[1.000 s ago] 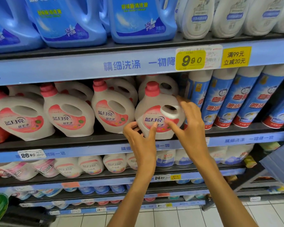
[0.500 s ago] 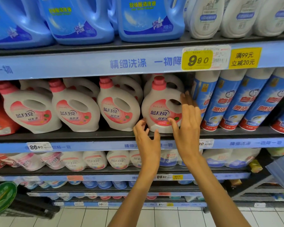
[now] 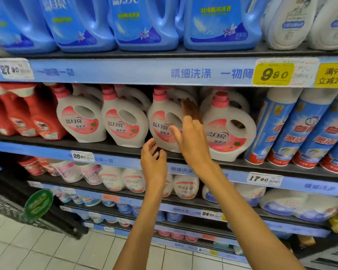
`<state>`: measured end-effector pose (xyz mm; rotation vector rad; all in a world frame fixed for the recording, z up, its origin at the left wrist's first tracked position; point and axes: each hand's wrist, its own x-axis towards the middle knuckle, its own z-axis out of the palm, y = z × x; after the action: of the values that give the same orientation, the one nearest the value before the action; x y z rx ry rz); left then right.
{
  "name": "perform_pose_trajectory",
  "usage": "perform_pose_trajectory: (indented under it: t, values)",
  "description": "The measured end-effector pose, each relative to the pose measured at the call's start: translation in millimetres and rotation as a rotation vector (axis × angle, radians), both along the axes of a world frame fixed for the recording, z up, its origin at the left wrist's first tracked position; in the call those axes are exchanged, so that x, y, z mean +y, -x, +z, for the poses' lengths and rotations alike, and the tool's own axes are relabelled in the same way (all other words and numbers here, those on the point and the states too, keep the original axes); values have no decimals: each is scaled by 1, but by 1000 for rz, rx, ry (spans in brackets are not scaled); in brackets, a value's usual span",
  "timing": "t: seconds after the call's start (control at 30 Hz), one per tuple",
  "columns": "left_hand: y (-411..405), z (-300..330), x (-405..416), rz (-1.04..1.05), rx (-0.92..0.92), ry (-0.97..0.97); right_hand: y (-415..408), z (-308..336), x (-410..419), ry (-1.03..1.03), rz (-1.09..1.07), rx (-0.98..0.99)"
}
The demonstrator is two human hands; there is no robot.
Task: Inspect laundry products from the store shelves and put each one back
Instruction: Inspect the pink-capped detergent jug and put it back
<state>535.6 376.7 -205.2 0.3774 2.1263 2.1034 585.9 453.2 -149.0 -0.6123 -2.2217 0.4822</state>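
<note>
Smooth matt white plastic jugs (image 3: 165, 121) on dark matt shelf (image 3: 105, 147)

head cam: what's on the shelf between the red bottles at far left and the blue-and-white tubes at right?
Head view: a front row of four white pink-capped jugs, more behind. The right hand partly covers the third.

Mid-frame, the right hand (image 3: 191, 141) reaches with straight fingers against a white detergent jug with a pink cap (image 3: 162, 121) standing on the shelf (image 3: 105, 147). The left hand (image 3: 153, 162) hovers just below it, fingers loosely curled, holding nothing.
</note>
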Motion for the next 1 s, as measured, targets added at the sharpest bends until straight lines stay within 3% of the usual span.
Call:
perform_pose_trajectory:
  t: [0.1, 0.23, 0.37, 0.47, 0.63, 0.8, 1.0]
  values:
    - [19, -7, -5, -60, -36, 25, 21, -2, -4, 108, -71, -32]
    - [35, -9, -9, -222, -84, -7, 31, -6, -14, 133, -218, 72]
    - [40, -8, -14, -408, -16, -19, 41, -8, -24, 224, -281, 154]
    - [47, -12, -20, -452, -30, -24, 40, -7, -34, 252, -300, 266]
    - [58, -14, -45, -494, -56, 8, 12, 1, -45, 305, -235, 423]
    - [52, 6, -72, -581, -180, -152, -17, 10, -63, 643, 42, 560]
    - [34, 27, -97, -504, -151, -156, -29, 6, -71, 899, 136, 602]
